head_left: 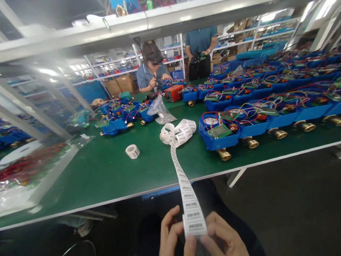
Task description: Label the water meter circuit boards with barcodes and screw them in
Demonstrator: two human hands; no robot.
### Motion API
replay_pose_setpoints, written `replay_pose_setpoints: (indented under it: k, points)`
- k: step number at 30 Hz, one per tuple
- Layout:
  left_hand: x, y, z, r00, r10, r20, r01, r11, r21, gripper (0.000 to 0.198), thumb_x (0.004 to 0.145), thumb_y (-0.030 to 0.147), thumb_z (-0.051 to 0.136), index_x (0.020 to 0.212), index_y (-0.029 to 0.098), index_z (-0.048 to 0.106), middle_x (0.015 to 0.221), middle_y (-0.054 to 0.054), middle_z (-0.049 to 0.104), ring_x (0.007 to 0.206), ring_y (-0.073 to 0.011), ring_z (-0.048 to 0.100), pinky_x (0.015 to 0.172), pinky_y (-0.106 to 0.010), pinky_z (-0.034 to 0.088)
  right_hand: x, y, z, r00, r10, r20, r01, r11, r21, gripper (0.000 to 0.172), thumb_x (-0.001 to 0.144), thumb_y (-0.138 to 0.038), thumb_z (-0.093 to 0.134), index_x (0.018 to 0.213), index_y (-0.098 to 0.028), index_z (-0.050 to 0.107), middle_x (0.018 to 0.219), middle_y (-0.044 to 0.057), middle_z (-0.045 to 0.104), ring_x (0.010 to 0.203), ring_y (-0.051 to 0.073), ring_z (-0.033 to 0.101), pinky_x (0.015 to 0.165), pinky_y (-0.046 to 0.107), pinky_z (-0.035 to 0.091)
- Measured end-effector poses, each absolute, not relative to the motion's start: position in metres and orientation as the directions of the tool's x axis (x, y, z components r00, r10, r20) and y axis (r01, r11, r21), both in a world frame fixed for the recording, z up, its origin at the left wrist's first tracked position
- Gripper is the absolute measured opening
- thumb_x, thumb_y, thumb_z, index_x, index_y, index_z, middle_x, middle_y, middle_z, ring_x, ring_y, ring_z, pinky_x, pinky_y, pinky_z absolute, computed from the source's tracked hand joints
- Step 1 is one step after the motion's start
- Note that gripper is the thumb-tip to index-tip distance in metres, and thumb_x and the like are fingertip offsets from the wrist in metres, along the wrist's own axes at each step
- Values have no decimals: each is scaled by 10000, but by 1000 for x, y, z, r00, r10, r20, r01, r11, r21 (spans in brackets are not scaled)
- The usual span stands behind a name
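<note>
A long strip of white barcode labels [189, 195] runs from a loose coil [184, 132] on the green table down over the front edge toward me. Its near end is between my two hands, below the table's edge. My left hand [174, 238] grips the strip's left side, thumb on the front. On the right side, my right hand [224, 238] pinches the lower corner with thumb and fingers. The printed barcodes face up at me. A small separate roll of labels [132, 151] stands on the table to the left of the coil.
Rows of blue meter housings [219, 137] with wires, circuit boards and brass fittings fill the table's right. More blue housings [114, 124], a clear bag of small parts [163, 113] and a red box [173, 93] lie farther back. Two people are across the table; a shelf [166, 18] hangs overhead.
</note>
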State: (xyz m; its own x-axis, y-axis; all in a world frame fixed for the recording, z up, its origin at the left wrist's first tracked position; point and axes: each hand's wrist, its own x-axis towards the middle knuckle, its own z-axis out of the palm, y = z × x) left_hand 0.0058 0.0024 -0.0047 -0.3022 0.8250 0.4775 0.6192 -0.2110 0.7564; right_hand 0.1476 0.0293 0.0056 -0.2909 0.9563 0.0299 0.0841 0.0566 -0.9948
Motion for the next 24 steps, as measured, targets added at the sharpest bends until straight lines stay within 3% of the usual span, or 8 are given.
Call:
replay_pose_setpoints:
  k: [5, 10, 15, 19, 22, 24]
  points:
    - [6, 0, -4, -276, 854, 441, 606, -202, 769, 323, 910, 422, 505, 772, 212, 708, 1223, -103, 559, 1098, -254, 571, 893, -382, 482, 145, 28, 9, -286, 958, -28, 32, -19, -999, 338, 931, -443, 490, 798, -183, 660, 791, 32, 566, 753, 161, 563, 708, 239, 464]
    - [7, 0, -1, -285, 866, 412, 552, -203, 809, 277, 906, 405, 514, 868, 211, 707, 1189, -103, 553, 1027, -236, 594, 836, -355, 517, 143, 29, 12, -313, 949, 28, 73, 54, -996, 324, 902, -428, 545, 744, -172, 664, 801, 44, 564, 756, 168, 555, 719, 259, 466]
    - [6, 1, -1, -207, 842, 498, 679, -243, 692, 304, 904, 409, 508, 787, 218, 713, 1254, -107, 529, 1151, -282, 528, 925, -425, 475, 144, 32, 16, -292, 955, -52, -87, -81, -993, 342, 890, -480, 548, 781, -176, 659, 796, 30, 551, 774, 172, 557, 750, 271, 476]
    - [2, 2, -2, -223, 846, 483, 633, -251, 732, 300, 905, 429, 506, 829, 207, 694, 1207, -119, 535, 1058, -254, 577, 838, -384, 511, 146, 31, 11, -337, 942, -1, -3, -2, -1000, 346, 879, -491, 568, 783, -187, 703, 817, 40, 553, 786, 174, 568, 745, 262, 478]
    - [2, 2, -2, -221, 806, 549, 693, -266, 670, 265, 901, 329, 533, 716, 216, 685, 1181, -94, 563, 1096, -242, 568, 886, -371, 503, 147, 30, 8, -319, 948, 0, 17, 5, -1000, 366, 921, -489, 496, 859, -199, 710, 833, 49, 575, 777, 174, 576, 732, 259, 487]
    - [2, 2, -2, -209, 797, 567, 736, -254, 627, 262, 895, 358, 536, 739, 220, 696, 1199, -100, 571, 1127, -256, 559, 904, -385, 504, 147, 30, 8, -281, 960, 1, 42, 13, -999, 352, 935, -459, 481, 861, -203, 710, 829, 49, 583, 777, 175, 580, 730, 257, 487]
